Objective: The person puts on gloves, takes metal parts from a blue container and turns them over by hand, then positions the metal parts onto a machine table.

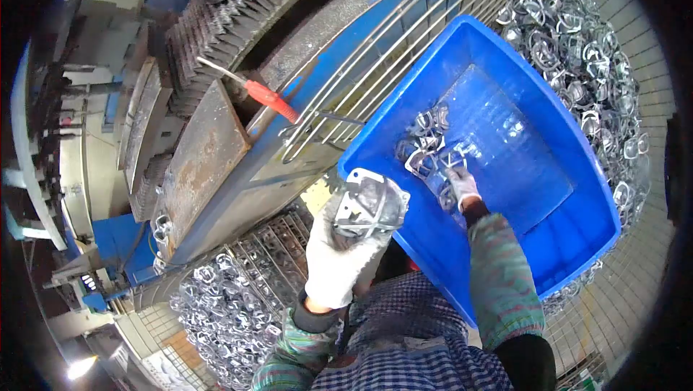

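My left hand (pixel 336 265), in a white glove, is raised in front of the blue bin, its fingers closed around a silvery metal casting (pixel 372 203). The piece has a ring-like rim and crossing ribs; it may be a stack of several, I cannot make that out. Down inside the blue bin (pixel 585 138), my gloved right hand (pixel 463 185) has its fingers closed on a small metal casting (pixel 453 160). Next to it lies a little heap of similar castings (pixel 426 142) along the bin's left side. My right fingertips are partly hidden.
A wire rack (pixel 361 88) borders the bin on the left, with a red-handled screwdriver (pixel 271 100) by its edge. Beyond stands a machine with a rusty plate (pixel 206 153). Piles of castings lie at right (pixel 585 66) and lower left (pixel 224 312) in wire cages.
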The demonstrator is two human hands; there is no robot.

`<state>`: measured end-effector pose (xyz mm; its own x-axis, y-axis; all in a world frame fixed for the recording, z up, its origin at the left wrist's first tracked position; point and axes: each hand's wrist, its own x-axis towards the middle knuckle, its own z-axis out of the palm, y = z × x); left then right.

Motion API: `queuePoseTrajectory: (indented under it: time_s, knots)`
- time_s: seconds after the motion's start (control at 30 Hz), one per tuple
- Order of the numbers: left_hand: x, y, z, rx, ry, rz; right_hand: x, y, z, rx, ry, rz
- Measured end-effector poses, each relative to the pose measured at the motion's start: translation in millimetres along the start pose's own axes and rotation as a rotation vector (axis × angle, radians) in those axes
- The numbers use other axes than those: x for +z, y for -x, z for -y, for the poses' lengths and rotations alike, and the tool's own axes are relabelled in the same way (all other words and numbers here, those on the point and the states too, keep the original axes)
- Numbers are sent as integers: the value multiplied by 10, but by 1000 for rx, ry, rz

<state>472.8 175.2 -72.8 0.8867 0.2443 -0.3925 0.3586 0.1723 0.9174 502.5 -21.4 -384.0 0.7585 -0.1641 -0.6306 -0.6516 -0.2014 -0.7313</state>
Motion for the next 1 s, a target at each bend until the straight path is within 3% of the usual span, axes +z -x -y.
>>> queuePoseTrajectory:
  time_s: [0.03,0.1,0.17,0.3,0.43,0.57,0.77,1.0]
  knots:
    - [49,46,-79,35,-4,21,-59,78,-50,44,-42,64]
    - [97,152,-193,94,-56,16,-280,733,529,187,-441,182]
    - [135,281,-279,204,-245,58,-412,1079,609,179,-566,175]
    - [286,554,-570,158,-164,119,-800,1803,944,74,-641,218]
    - [392,837,-836,110,-132,252,-1127,2352,1229,-59,-645,141]
    - [400,1064,-941,139,-1,391,-1480,2827,1455,-37,-548,247]
    - [475,1362,-1020,130,118,463,-1762,3285,1643,-197,-429,251]
    - [626,1532,-1051,140,50,509,-2166,3664,1698,-280,-492,265]
